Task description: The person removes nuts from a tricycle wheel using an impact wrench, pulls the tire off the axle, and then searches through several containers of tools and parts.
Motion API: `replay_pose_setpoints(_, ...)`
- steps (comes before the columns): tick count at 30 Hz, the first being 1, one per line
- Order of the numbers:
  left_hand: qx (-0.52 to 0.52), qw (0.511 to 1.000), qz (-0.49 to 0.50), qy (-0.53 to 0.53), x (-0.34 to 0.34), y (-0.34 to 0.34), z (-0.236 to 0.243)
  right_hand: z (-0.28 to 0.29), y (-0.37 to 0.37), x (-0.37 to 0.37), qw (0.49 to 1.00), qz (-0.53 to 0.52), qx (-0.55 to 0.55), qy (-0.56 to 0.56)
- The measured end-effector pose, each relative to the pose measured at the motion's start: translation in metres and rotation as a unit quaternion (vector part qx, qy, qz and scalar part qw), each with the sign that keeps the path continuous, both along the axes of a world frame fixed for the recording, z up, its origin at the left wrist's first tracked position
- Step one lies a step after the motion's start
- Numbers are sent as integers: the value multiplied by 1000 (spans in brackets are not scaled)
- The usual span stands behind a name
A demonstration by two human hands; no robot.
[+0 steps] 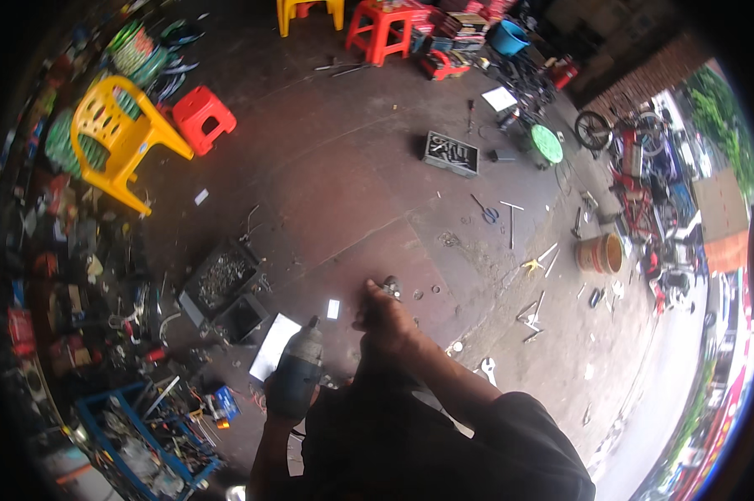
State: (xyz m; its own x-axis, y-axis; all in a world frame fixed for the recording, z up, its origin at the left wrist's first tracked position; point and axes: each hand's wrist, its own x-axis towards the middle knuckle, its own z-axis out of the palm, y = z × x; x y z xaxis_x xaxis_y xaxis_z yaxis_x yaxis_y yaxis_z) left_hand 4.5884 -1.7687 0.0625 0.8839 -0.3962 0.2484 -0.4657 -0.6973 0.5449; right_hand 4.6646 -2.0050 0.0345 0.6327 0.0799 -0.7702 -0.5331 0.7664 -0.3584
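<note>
My left hand [281, 420] is closed around the lower part of a dark, thick cylindrical motor-like piece [301, 364]. A narrow tip sticks up from its far end; its exact kind is unclear. To the right, my right hand [387, 324] is curled, with a small round metal part [391, 286] at its fingers. Most of those fingers are hidden behind the hand. A white sheet [274, 346] lies on the floor just beyond the motor-like piece, and a small white card [333, 309] lies between the hands. Small rings [418, 295] rest on the floor beside the right hand.
Left are an open dark box of small parts [220, 280], a blue-framed rack [143, 442] and a yellow chair [114, 138]. Ahead stand a grey parts tray [452, 154] and red stool [381, 33]. Right are a T-handle wrench [512, 225], a spanner [488, 370], a bucket [600, 253] and motorcycles [636, 167].
</note>
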Motion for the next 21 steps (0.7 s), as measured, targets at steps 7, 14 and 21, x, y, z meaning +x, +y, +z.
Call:
replay_pose_setpoints(7,-112,981,-78,134,89,-159,10,-64,-225,-95,938,-165,-266,151)
replay_pose_setpoints(14,-30,987,-157,22,214,-276,9,-59,-361,-91,892,-101,-390,206)
replay_pose_setpoints(21,-412,790,-55,450,324,-332,13,-53,-415,54,942,-248,-201,101)
